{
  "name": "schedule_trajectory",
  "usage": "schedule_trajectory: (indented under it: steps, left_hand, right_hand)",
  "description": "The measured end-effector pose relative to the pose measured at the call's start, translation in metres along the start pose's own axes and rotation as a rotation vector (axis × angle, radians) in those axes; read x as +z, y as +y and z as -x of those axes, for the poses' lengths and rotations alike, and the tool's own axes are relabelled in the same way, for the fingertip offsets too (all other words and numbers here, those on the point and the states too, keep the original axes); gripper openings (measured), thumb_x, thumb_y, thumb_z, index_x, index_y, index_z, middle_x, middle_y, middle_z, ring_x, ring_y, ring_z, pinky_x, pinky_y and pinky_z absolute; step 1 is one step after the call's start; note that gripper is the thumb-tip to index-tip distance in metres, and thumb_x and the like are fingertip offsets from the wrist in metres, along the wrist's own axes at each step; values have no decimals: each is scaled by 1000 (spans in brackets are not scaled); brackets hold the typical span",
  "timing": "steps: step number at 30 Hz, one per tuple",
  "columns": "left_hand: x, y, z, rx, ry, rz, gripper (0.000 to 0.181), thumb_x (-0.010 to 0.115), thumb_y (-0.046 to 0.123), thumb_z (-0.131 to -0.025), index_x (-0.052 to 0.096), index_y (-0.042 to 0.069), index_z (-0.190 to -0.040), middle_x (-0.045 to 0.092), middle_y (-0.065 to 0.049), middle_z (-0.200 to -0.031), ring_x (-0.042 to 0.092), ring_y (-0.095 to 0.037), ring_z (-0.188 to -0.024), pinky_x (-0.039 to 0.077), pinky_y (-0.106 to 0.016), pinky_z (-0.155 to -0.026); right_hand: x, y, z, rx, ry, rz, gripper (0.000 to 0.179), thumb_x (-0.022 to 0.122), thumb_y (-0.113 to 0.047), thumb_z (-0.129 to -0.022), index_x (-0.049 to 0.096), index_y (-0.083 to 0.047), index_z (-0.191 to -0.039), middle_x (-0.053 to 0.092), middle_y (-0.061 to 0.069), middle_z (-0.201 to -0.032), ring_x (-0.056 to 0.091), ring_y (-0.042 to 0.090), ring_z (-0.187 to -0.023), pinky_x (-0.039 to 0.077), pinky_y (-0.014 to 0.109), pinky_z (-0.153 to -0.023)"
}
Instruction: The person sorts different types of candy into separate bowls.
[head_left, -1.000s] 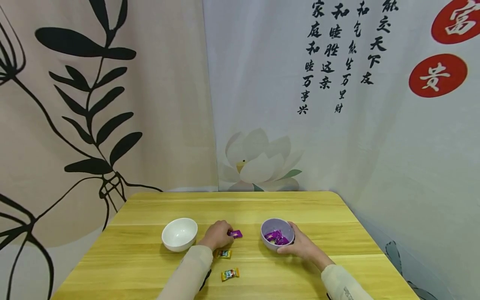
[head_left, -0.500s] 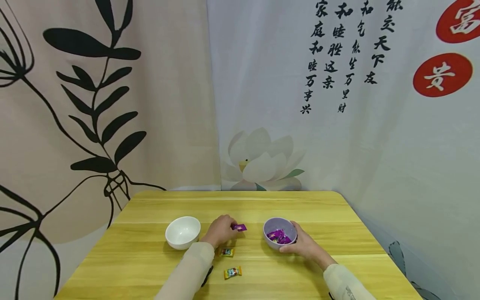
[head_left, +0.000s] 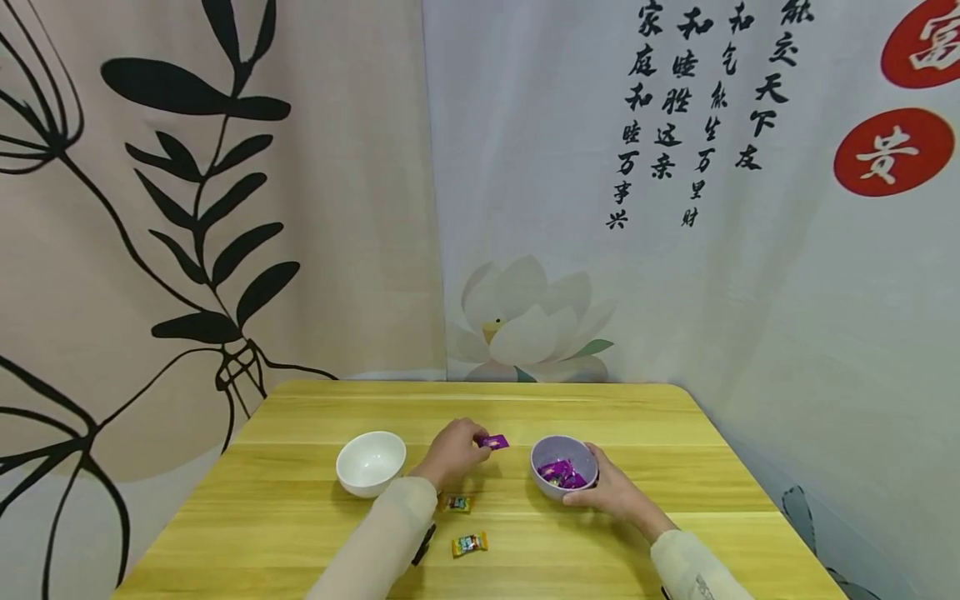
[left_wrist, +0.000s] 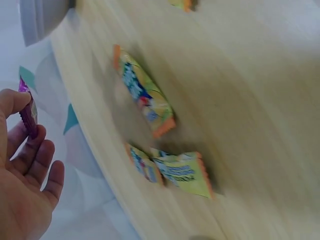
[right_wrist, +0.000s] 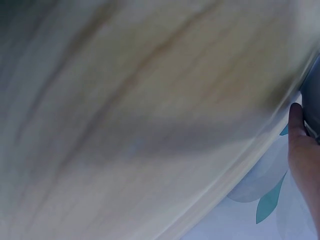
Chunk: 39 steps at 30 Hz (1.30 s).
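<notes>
My left hand (head_left: pixel 452 452) pinches a purple wrapped candy (head_left: pixel 494 442) between thumb and fingertips, above the table and left of the lilac bowl. In the left wrist view that candy (left_wrist: pixel 29 112) is held upright, the other fingers loosely bent. My right hand (head_left: pixel 617 490) grips the right side of the lilac bowl (head_left: pixel 553 451), thumb toward the near side. Several purple candies (head_left: pixel 561 474) lie in it. The right wrist view catches only part of this hand (right_wrist: pixel 303 155) and a dark strip of bowl.
A white bowl (head_left: pixel 371 463) stands left of my left hand. Yellow wrapped candies lie on the wooden table (head_left: pixel 315 542), one near the front (head_left: pixel 469 545) and one close to my left wrist (head_left: pixel 456 503). The left wrist view shows several, including two touching (left_wrist: pixel 185 172). A printed curtain hangs behind.
My left hand has lifted the purple candy off the table and carried it rightward and away from me, toward the lilac bowl. The right hand keeps its grip; the head view has shifted slightly.
</notes>
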<state>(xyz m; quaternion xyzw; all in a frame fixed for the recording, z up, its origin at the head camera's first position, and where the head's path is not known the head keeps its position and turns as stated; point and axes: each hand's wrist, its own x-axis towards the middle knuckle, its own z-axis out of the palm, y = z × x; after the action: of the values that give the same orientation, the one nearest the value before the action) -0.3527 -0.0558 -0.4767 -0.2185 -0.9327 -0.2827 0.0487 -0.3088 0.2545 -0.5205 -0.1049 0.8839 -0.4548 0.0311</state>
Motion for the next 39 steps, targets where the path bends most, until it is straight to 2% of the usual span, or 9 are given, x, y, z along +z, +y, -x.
schedule_trajectory:
  steps: [9,16,20,24,29,34,39]
  left_hand:
    - [-1,24,-8,38,11,41,20,72,17,-87,75,4,-103,65,-2,-93,57,-17,-86,50,-37,-79]
    - [8,47,-15,74,29,33,21,72,18,-87,76,6,-103,65,1,-92,57,-15,-85,50,-34,-80]
    - [13,57,-19,96,41,28,22,72,19,-86,77,6,-103,64,1,-91,57,-15,-85,50,-32,-77]
    - [21,65,-23,102,36,26,23,73,22,-87,77,7,-104,66,1,-93,58,-15,-89,50,-31,-80]
    - [29,76,-26,87,11,15,26,73,25,-89,76,8,-108,66,0,-98,59,-15,-93,51,-33,-86]
    - [33,88,-25,63,-71,73,39,73,31,-91,70,5,-120,67,-7,-111,62,-20,-102,51,-37,-92]
    - [33,88,-22,60,-81,69,42,72,34,-92,68,7,-124,66,-7,-119,60,-24,-112,47,-41,-98]
  right_hand:
    - [2,-1,1,-6,2,-21,115,90,-32,-71,19,5,-153,40,28,-147,40,44,-134,29,61,-109]
    - [1,-1,2,-10,2,-34,115,91,-30,-71,19,6,-153,42,27,-146,42,42,-133,30,60,-109]
    - [1,-1,2,-15,-4,-51,114,90,-29,-72,19,6,-153,43,26,-145,43,41,-132,31,59,-109]
    - [1,-1,1,-18,-12,-66,114,90,-29,-72,18,6,-153,43,26,-146,45,39,-131,33,58,-108]
    - [1,1,0,-34,-25,-84,111,89,-27,-73,19,5,-153,44,25,-145,47,38,-128,35,58,-107]
    - [1,1,0,-45,-27,-76,110,89,-27,-74,19,4,-153,43,24,-145,48,37,-128,36,55,-106]
    - [0,0,1,-38,-20,-77,111,89,-26,-74,18,5,-153,43,25,-146,46,37,-129,35,55,-106]
